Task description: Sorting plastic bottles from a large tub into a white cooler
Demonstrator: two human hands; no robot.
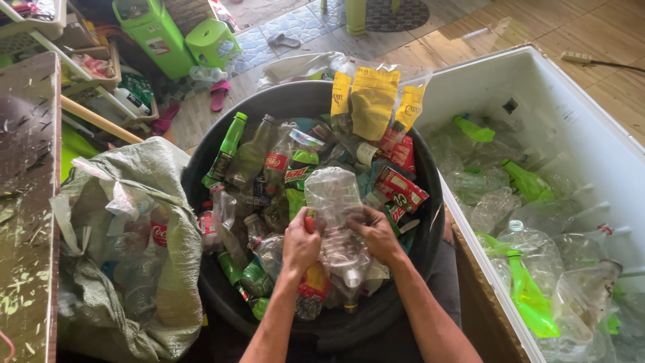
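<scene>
A large clear crumpled plastic bottle [334, 202] lies lengthwise over a black round tub [430, 222], its cap end pointing toward me. My left hand [300, 243] grips its left side. My right hand [377, 233] grips its right side, fingers pressing into the plastic. The tub is piled with several green and clear bottles, red wrappers and a yellow-printed clear bag [373, 101] leaning at its far rim.
A grey woven sack [178, 222] with bottles inside stands left of the tub. A white box [571, 114] on the right holds clear and green crushed bottles. A worn tabletop [27, 168] is at far left. Green plastic stools [211, 40] and slippers lie beyond.
</scene>
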